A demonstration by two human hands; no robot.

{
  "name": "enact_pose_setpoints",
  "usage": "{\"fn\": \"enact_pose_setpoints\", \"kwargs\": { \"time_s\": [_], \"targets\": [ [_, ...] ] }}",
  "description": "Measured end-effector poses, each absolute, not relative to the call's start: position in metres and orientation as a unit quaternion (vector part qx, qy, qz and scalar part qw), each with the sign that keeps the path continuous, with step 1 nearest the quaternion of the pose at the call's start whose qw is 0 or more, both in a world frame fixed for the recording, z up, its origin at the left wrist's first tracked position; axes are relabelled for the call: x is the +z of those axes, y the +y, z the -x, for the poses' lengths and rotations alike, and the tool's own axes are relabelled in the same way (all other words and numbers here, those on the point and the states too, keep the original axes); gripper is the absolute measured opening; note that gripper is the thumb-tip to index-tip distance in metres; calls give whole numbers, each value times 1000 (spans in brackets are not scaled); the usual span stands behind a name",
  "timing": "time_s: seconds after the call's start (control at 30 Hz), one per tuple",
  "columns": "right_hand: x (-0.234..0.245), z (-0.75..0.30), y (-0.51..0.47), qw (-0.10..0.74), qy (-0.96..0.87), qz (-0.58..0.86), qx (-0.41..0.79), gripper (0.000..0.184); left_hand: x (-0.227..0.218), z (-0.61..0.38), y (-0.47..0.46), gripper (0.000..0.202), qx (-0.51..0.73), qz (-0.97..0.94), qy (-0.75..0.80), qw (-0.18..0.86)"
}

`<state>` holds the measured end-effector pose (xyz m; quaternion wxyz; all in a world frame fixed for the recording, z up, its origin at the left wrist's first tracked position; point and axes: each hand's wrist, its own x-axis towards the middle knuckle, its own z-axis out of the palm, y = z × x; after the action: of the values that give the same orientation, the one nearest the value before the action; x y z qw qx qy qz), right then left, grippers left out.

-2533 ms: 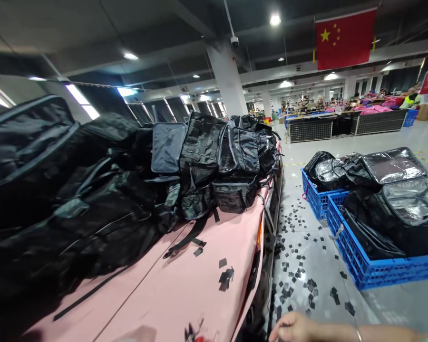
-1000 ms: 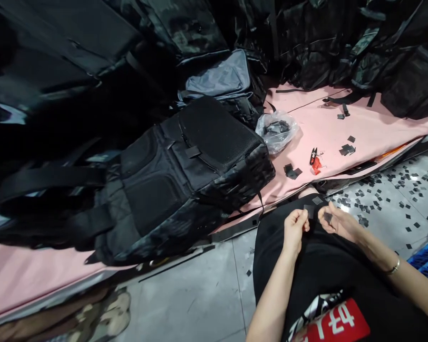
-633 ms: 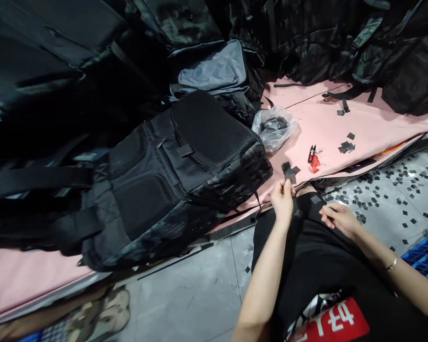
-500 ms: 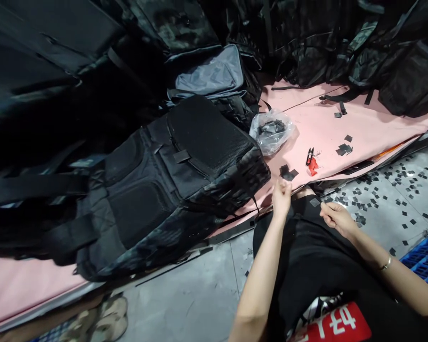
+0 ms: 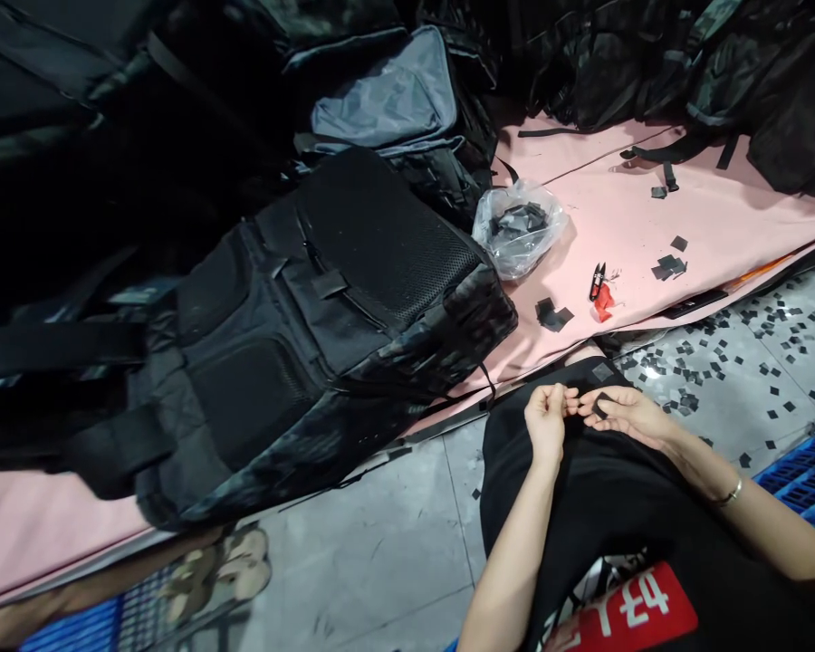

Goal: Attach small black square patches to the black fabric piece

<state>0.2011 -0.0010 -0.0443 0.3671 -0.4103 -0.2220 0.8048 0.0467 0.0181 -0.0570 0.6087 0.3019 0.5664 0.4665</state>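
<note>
My left hand point(image 5: 547, 424) is over my lap, its thumb and forefinger pinched together. Whatever lies between those fingertips is too small to make out. Almost touching them are the fingertips of my right hand point(image 5: 631, 417), which grips a small black square piece point(image 5: 602, 406). Another dark square point(image 5: 602, 371) rests on my dark clothing beyond the hands. On the pink table cover, several black squares point(image 5: 553, 315) lie in a small pile, near thread snips point(image 5: 598, 282) and a red scrap point(image 5: 604, 302).
A large black backpack point(image 5: 258, 362) lies on the table to the left. Behind the pile stands a clear plastic bag point(image 5: 520, 231) of dark pieces. An open grey-lined bag point(image 5: 394, 100) is farther back. Black squares litter the floor point(image 5: 753, 362) beside a blue plastic pallet point(image 5: 811, 489).
My left hand has drawn back from the table edge towards my lap. Both hands have come together, and a black square now shows in my right fingers. The view has shifted slightly.
</note>
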Motion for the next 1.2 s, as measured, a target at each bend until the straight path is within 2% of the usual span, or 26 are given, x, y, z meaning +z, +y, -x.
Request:
{"fn": "enact_pose_setpoints", "kwargs": {
  "time_s": [0.2,0.4,0.5,0.67,0.73,0.8,0.9,1.07,1.17,1.2],
  "targets": [
    [-56,-198,-2,387,-311,522,694,32,-48,-43,4,29,428,-311,526,666],
    [-56,-195,0,334,-445,580,595,36,-40,-40,-3,30,373,-355,539,666],
    [-54,-197,0,336,-426,563,624,37,-38,-39,1,27,361,-400,558,631],
    [-49,-210,-1,422,-291,492,704,33,-33,-44,56,29,483,-396,575,529],
    [-50,-217,-3,426,-287,481,711,33,-36,-47,87,28,492,-368,594,519],
    [-53,-222,-5,406,-298,502,703,31,-43,-46,108,29,472,-342,621,524],
    [-61,-226,-5,391,-299,555,671,38,-56,-45,102,32,454,-348,619,538],
    [-70,-211,2,347,-306,559,688,46,-56,-50,35,36,308,-490,486,655],
    [-65,-197,7,327,-334,515,718,47,-42,-49,14,18,291,-568,503,583],
    [-63,-193,8,324,-337,499,730,48,-38,-47,12,18,302,-580,514,555]
  ]
}}
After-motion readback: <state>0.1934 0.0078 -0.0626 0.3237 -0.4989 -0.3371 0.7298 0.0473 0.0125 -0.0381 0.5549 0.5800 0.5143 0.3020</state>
